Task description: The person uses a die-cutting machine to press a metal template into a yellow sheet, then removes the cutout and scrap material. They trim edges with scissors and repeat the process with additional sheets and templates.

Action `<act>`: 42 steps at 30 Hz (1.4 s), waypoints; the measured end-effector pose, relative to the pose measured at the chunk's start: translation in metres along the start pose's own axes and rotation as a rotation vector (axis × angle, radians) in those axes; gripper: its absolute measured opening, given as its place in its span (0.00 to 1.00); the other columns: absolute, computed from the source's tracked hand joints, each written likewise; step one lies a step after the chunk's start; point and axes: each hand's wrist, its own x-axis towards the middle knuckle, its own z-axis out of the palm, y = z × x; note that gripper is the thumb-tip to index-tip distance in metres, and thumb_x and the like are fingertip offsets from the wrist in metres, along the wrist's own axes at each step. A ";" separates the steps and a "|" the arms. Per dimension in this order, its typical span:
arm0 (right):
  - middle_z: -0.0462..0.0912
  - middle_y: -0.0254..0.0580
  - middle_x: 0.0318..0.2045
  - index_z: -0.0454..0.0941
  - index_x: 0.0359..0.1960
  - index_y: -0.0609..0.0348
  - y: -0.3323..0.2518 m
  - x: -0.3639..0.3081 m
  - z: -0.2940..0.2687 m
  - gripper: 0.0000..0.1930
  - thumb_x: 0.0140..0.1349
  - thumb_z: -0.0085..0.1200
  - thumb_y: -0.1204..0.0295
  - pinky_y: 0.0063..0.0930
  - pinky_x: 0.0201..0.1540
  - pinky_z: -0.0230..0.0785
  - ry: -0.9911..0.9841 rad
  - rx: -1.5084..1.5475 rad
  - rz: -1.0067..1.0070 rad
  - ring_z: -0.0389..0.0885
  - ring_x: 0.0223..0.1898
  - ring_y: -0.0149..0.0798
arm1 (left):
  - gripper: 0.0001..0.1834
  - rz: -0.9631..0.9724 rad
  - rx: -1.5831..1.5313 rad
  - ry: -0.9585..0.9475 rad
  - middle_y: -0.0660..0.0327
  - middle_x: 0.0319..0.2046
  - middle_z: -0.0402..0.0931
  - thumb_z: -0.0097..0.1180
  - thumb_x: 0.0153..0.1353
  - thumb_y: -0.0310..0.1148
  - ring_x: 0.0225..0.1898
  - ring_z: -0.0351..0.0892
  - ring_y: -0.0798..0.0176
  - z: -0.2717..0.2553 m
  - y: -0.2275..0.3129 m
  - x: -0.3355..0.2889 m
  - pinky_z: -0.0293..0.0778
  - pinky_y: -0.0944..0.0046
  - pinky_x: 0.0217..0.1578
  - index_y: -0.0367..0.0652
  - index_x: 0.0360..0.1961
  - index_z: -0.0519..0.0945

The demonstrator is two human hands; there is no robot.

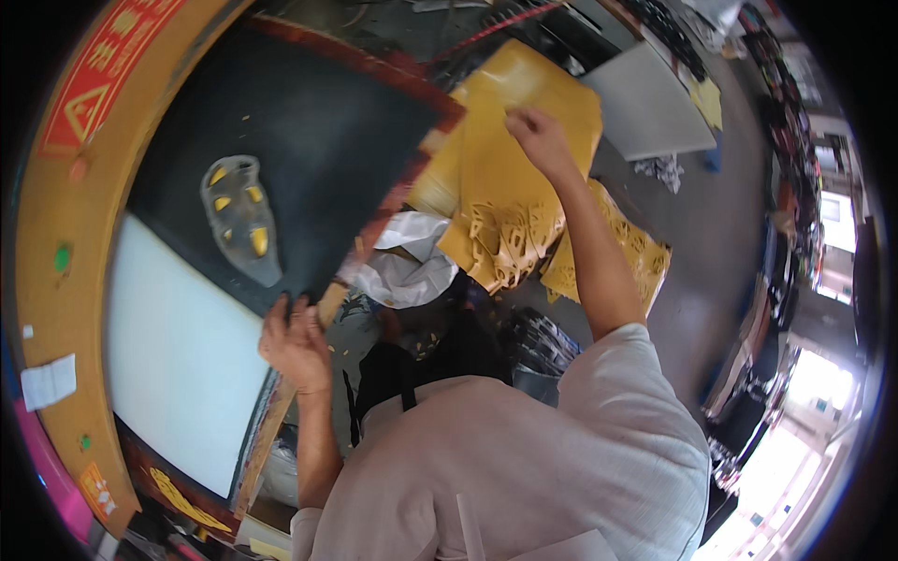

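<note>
My left hand rests at the near edge of a black board, where it meets a white board. Its fingers stretch forward onto the black surface. Just beyond them lies a translucent, shoe-shaped piece with several openings, some showing yellow. Out to the right, my right hand is raised over a large yellow sheet, its fingers curled together. Whatever they may hold is too small or hidden to make out. The sheet's near end is cut through with many holes.
An orange-yellow machine frame with warning labels curves along the left. A white plastic bag sits beside the black board, near more perforated yellow sheet. A pale grey panel stands at the back right. Yellow scraps litter the floor.
</note>
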 end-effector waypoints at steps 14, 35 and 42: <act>0.81 0.37 0.22 0.86 0.33 0.64 0.323 -0.432 -0.033 0.11 0.67 0.58 0.68 0.26 0.22 0.67 -0.283 0.533 1.183 0.76 0.19 0.32 | 0.21 -0.022 -0.470 -0.720 0.52 0.46 0.87 0.60 0.74 0.34 0.47 0.86 0.50 0.140 0.190 -0.051 0.80 0.58 0.51 0.31 0.62 0.80; 0.88 0.53 0.50 0.79 0.62 0.69 0.746 -0.111 -0.098 0.40 0.58 0.74 0.48 0.35 0.56 0.77 0.197 0.136 0.791 0.87 0.51 0.42 | 0.28 -0.829 -0.928 -1.017 0.61 0.44 0.83 0.66 0.70 0.55 0.39 0.83 0.68 0.554 0.336 0.013 0.81 0.64 0.36 0.39 0.54 0.83; 0.88 0.42 0.48 0.83 0.58 0.67 0.661 -0.144 -0.155 0.23 0.67 0.66 0.63 0.32 0.54 0.76 0.024 0.469 0.692 0.84 0.47 0.35 | 0.29 -0.527 -0.735 -1.043 0.65 0.25 0.79 0.58 0.76 0.56 0.24 0.78 0.68 0.435 0.406 -0.035 0.76 0.64 0.26 0.35 0.52 0.82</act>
